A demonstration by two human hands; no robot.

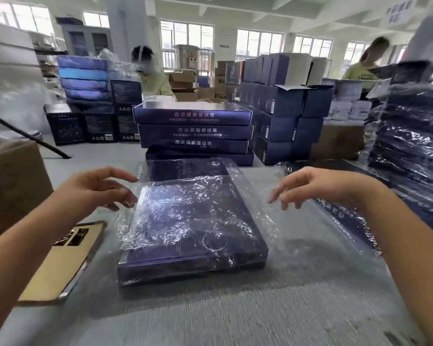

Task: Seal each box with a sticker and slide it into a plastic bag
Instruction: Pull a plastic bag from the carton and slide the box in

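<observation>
Head view, one bagged box mid-table.

- Box (193,228): dark blue, flat, lying on the grey table (235,310), already inside the plastic bag (256,203). Film is crinkled over the lid, with slack spilling out at 3 o'clock and 12 o'clock.
- Left hand (95,188): at 10 o'clock of the box, thumb and forefinger spread, lower fingers loosely curled against the bag's corner. Cannot tell whether they nip the film or only touch it.
- Right hand (318,186): at 2 o'clock, fingers relaxed and drooping above the loose film, gripping nothing.
- Second dark box (185,168): touching at 12 o'clock, partly under the bag's far slack. Behind it a stack of boxes (193,128).
- Sticker sheet (60,260): at 8 o'clock, apart from the box.
- Bagged stack (410,146): at 2 o'clock, well apart.

Risks, as I judge them:
- Seal sticker is not visible through the glare, so an unsealed flap could go unnoticed.
- Far end of the bag looks loose. Lifting by film alone could let the box slide back out, or stretch and tear the thin plastic.
- Slack draped on the neighbouring box may drag it along if the bagged one is pulled away.
- Pushing toward 12 o'clock would jam against the stack.
- Right fingers could snag the loose film and skew the bag.
</observation>
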